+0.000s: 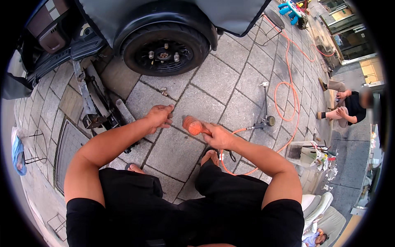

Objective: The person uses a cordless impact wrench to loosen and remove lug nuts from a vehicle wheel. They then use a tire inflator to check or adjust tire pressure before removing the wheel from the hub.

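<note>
My right hand [218,137] is closed round the handle of an orange mallet [192,125], its round face tilted up toward me. To the left, my left hand [159,117] hangs over the paving with fingers partly spread and nothing visible in it. A small metal nut-like piece [164,91] lies on the stones just beyond that hand. Farther off stands a vehicle's wheel [166,49] with a black rim; several metal nuts or studs [177,57] stick out round its hub.
A floor jack [96,103] sits left of the wheel. At right lie a tyre inflator gauge [270,121] and a looping orange air hose [291,84]. A bucket of tools [302,152] stands farther right, near a seated person [349,107]. A metal cover [74,148] is set in the paving.
</note>
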